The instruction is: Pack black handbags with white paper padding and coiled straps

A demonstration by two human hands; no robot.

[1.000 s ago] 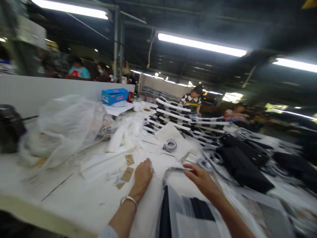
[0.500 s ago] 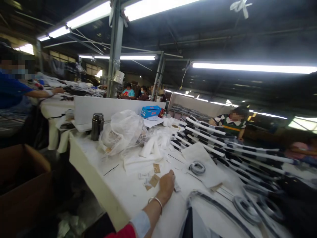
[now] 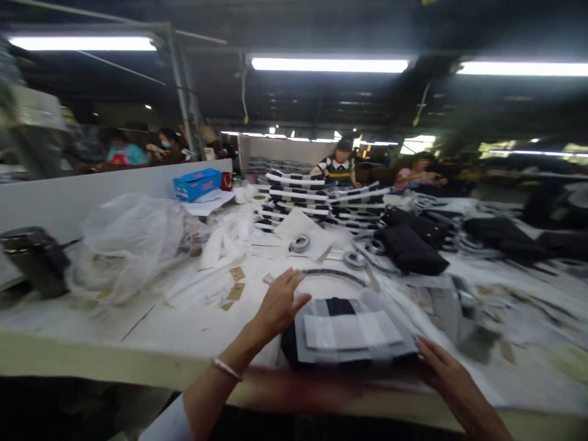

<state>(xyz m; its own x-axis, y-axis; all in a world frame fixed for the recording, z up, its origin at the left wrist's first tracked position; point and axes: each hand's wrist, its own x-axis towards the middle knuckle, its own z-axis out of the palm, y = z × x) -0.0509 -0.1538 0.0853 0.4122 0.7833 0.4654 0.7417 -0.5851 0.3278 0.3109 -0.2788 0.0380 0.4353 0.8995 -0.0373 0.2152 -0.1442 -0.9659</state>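
Observation:
A black bag [image 3: 321, 365] with grey wrapping, white pieces on top and a curved handle [image 3: 337, 273] lies at the table's front edge. My left hand [image 3: 280, 300] is over its upper left corner, beside the handle's left end, with thumb and fingers apart. At the bag's right edge is my right hand [image 3: 443, 367], slightly blurred, its fingers stretched out and touching that edge. Small brown paper pieces [image 3: 236, 291] and clear packets lie left of my left hand.
A large plastic bag [image 3: 128, 239], a dark flask [image 3: 34, 260] and a blue box [image 3: 197, 185] stand on the left. Striped stacks [image 3: 298, 196], grey coils [image 3: 299, 243] and black bags [image 3: 411, 248] lie farther back. A co-worker [image 3: 340, 164] is behind the stacks.
The view has swung right and down toward the bag. My left hand has moved from beside the paper pieces to the bag. My right hand has come into view at its right edge.

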